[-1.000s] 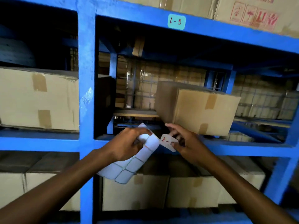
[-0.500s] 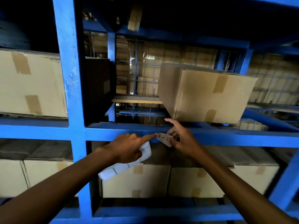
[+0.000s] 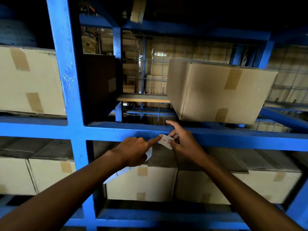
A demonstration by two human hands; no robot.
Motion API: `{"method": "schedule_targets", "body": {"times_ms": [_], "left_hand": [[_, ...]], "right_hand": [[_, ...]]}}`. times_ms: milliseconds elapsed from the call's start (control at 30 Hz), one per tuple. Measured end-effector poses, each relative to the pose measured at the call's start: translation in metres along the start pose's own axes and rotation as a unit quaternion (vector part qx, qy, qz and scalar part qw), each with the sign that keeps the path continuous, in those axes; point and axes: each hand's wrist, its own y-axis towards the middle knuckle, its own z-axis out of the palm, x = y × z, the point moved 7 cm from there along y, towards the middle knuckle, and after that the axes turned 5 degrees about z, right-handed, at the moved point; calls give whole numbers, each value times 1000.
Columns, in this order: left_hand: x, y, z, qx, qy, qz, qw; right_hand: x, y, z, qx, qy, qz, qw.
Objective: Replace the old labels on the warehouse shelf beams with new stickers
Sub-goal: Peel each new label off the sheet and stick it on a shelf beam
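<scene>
A small white sticker (image 3: 165,141) with red marks lies against the front of the blue shelf beam (image 3: 233,139). My right hand (image 3: 185,142) pinches its right side between thumb and fingers, the index finger stretched up over the beam's top. My left hand (image 3: 133,151) grips the white sticker sheet (image 3: 120,174), which hangs below the palm, mostly hidden. Its index finger points right and its tip touches the sticker's upper left corner.
A blue upright post (image 3: 70,97) stands left of my hands. A tan cardboard box (image 3: 220,92) sits on the beam just above my right hand. Another box (image 3: 30,80) fills the left bay. More boxes (image 3: 141,182) line the shelf below.
The view has dropped, so the upper beam with its teal label is out of frame. Both hands rose to the middle beam, bringing the sticker against it; the left index finger now touches it.
</scene>
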Motion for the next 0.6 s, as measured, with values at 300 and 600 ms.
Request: {"method": "schedule_targets", "body": {"times_ms": [300,600], "left_hand": [[2,2,16,-2,60,-18,998],[5,3,20,-4,76,-31,997]], "right_hand": [[-2,0,3,-9,-27,-13,1000],[6,-4,-3,-95,-30,1,995]]}}
